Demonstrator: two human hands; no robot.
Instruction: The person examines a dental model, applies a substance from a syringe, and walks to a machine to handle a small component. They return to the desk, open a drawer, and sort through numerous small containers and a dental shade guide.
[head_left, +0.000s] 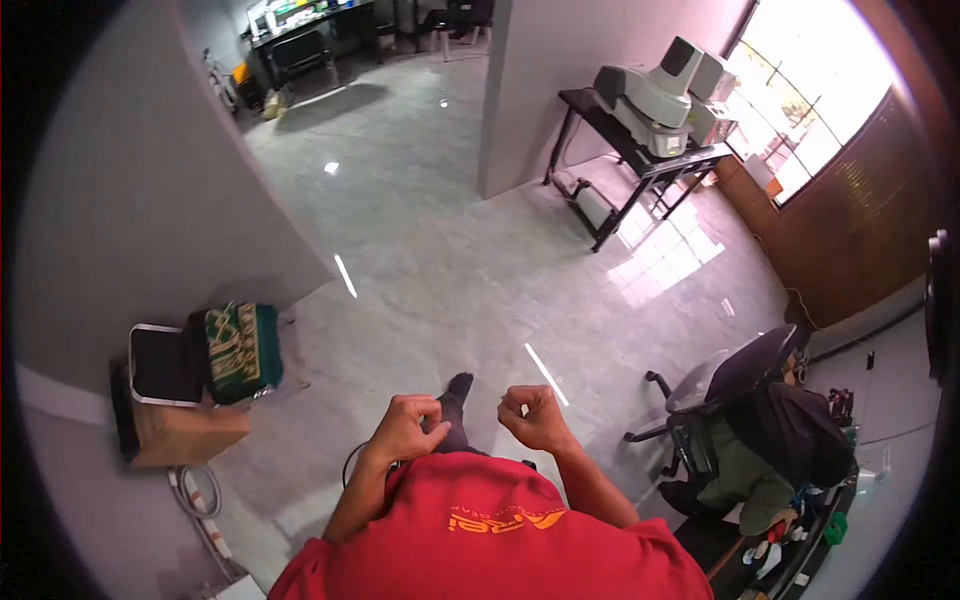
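My left hand (pixel 408 428) is held in front of my waist with its fingers curled in and the thumb toward them. No object shows in it. To its right, my right hand (pixel 533 418) is closed in a loose fist, also with nothing visible inside. The two hands are apart, just beyond the front of the red shirt (pixel 480 545) with yellow lettering. Between them, nearer the left hand, a dark-socked foot (pixel 459 386) reaches forward on the grey floor (pixel 420 300).
At left, a dark green patterned cloth (pixel 243 352) lies by a black padded seat (pixel 163 365) above a cardboard box (pixel 190 434). An office chair (pixel 735 370) draped with clothing stands right. Beyond, a black table (pixel 592 108) carries a bulky white-grey machine (pixel 655 95) near a bright window.
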